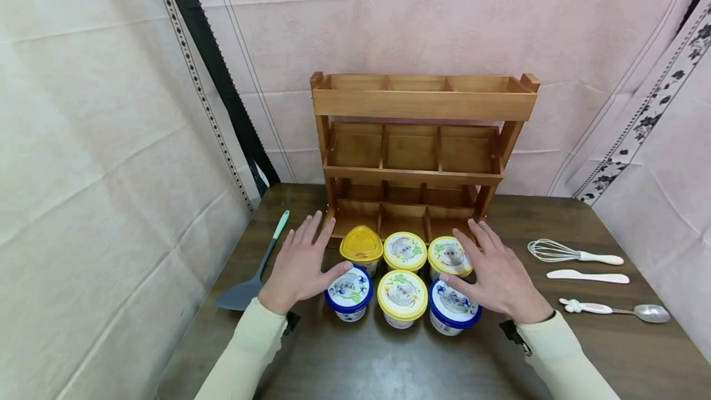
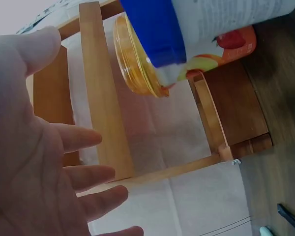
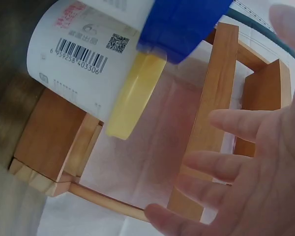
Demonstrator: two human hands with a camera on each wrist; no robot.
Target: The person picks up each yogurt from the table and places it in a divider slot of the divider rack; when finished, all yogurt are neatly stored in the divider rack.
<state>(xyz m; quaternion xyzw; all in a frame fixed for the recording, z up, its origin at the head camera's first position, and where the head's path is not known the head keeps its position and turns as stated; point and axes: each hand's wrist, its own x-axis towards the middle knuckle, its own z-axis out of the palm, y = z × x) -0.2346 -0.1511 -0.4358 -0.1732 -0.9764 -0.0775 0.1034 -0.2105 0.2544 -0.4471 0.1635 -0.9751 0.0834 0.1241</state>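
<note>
My left hand is spread with straight fingers at the left side of a group of lidded tubs, its thumb overlapping a blue-lidded tub in the head view. On the other side, my right hand has its fingers extended beside a yellow-lidded tub and another blue-lidded tub. Both palms hold nothing. Between the hands stand two more yellow-lidded tubs, one at the back and one in front. A tub with a domed amber lid is at the back left. Printed labels cover the flat lids.
A three-tier wooden rack with divided compartments stands behind the tubs. Left on the dark table lies a spatula. At right lie a whisk, a white knife and a spoon. Pale cloth hangs around.
</note>
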